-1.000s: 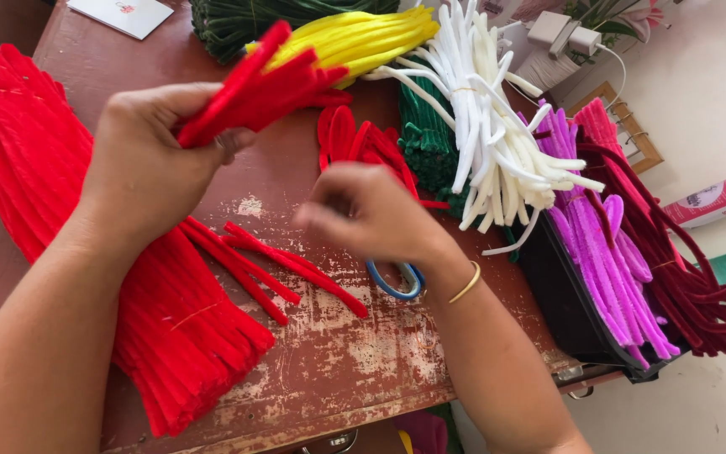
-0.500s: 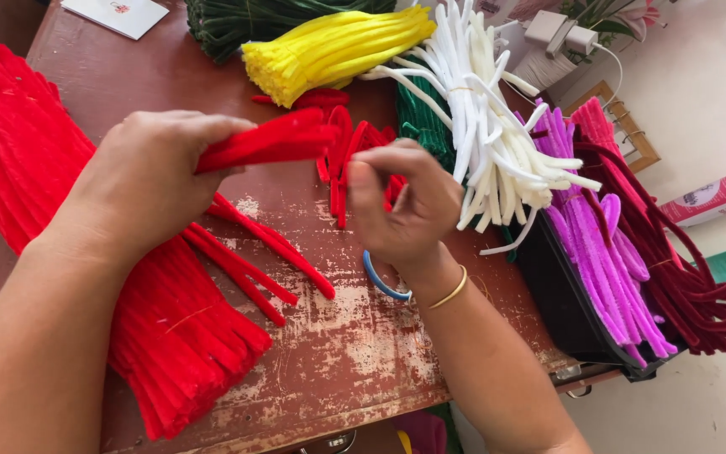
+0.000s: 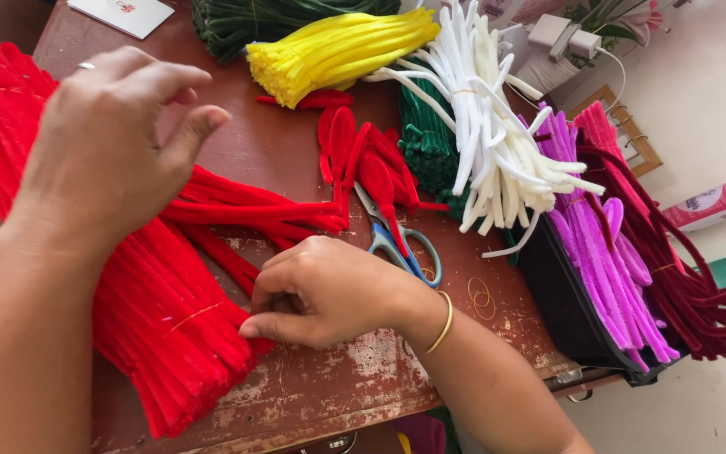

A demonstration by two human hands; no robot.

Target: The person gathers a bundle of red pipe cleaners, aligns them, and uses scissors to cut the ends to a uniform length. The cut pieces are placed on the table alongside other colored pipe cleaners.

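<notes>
Right hand (image 3: pixel 329 290) closed, fingertips pinching red pipe cleaners at the edge of the large red bundle (image 3: pixel 153 311) on the worktop (image 3: pixel 296 151). Left hand (image 3: pixel 107 147) open, hovering above the bundle. Blue-handled scissors (image 3: pixel 397 240) lie just beside the right hand; yellow bundle (image 3: pixel 338 50) and white bundle (image 3: pixel 489 126) lie beyond.

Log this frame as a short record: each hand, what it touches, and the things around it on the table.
left hand: raised over the red stems, fingers loosely curled, grip unclear
right hand: fingertips pinching at the big red pipe-cleaner bundle
loose red stems: lying between the hands
scissors: flat on the table, blue handles, beside the right wrist
other bundles: yellow, white, purple
</notes>
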